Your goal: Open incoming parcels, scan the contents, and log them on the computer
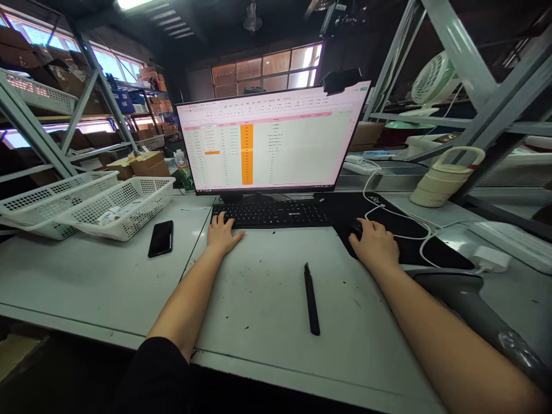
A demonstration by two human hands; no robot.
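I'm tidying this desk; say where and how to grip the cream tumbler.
Probably by the carry loop, from above and the left: the cream tumbler stands upright, the loop arches over its top, and a sloping metal beam seems close on its right.

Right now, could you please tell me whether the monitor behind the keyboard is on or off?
It is on: the monitor is lit, showing a spreadsheet with an orange column, above the keyboard.
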